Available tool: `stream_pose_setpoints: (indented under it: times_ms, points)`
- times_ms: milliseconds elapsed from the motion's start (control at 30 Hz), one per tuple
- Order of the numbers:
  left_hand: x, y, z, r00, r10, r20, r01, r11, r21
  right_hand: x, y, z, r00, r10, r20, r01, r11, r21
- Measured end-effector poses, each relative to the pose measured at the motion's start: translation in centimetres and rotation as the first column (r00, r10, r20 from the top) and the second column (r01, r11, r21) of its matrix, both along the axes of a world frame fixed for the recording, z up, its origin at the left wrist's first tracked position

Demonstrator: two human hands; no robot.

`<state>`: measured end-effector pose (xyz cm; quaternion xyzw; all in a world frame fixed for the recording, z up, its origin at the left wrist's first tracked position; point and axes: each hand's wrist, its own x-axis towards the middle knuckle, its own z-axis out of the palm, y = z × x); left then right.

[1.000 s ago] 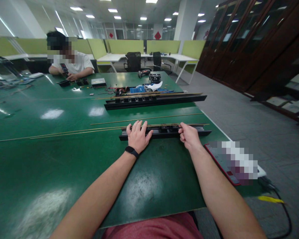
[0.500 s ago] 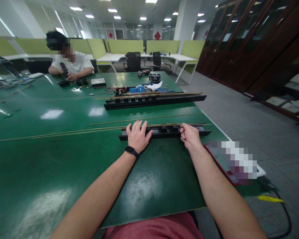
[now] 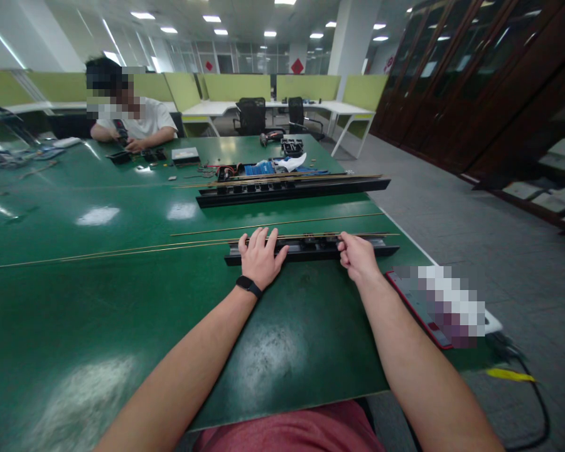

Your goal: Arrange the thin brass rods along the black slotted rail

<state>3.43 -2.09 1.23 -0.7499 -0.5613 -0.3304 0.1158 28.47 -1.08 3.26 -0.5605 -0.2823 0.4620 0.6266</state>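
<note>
A black channel-shaped rail (image 3: 306, 254) lies crosswise on the table in front of me, with small dark fittings inside it. My left hand (image 3: 260, 258) rests over its left part, fingers spread, holding it down. Thin brass-coloured rods (image 3: 160, 247) run along the rail's far side and stretch well out to the left. Toward the rail's right end, my right hand (image 3: 358, 256) is closed in a pinch on one of these rods. The fingertips partly hide the grip. Another loose rod (image 3: 277, 224) lies just behind the rail, apart from both hands.
A second black rail (image 3: 294, 193) with rods on it lies farther back, near blue-and-white material (image 3: 263, 168) and a power drill (image 3: 272, 137). A tablet-like device (image 3: 428, 307) with a red edge sits at right. Across the green table (image 3: 75, 301), a person (image 3: 141, 122) handles a tool.
My right hand has shifted very slightly left along the rail, and the rods' far left tip has edged left. My left hand stays in place.
</note>
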Motion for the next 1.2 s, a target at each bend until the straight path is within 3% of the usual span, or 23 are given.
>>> stream_pose_setpoints:
  times_ms: [300, 667, 1067, 1200]
  points:
    - [-0.04, 0.00, -0.07, 1.000, -0.004, 0.011, 0.004, 1.000, 0.001, 0.26, 0.22, 0.13, 0.997, -0.077, -0.026, 0.077, 0.997, -0.025]
    - [-0.03, -0.04, 0.03, 1.000, 0.002, -0.004, -0.002, 1.000, 0.005, -0.12, -0.17, 0.24, 1.000, 0.029, 0.013, -0.028, 1.000, -0.007]
    - [0.00, 0.00, -0.01, 1.000, 0.007, -0.018, -0.007, 1.000, 0.010, 0.26, 0.24, -0.08, 0.998, -0.057, -0.028, 0.057, 0.998, -0.002]
    - [-0.02, 0.03, -0.06, 1.000, 0.006, -0.017, -0.006, 1.000, 0.017, 0.39, 0.24, -0.13, 0.999, -0.030, -0.019, 0.030, 1.000, -0.007]
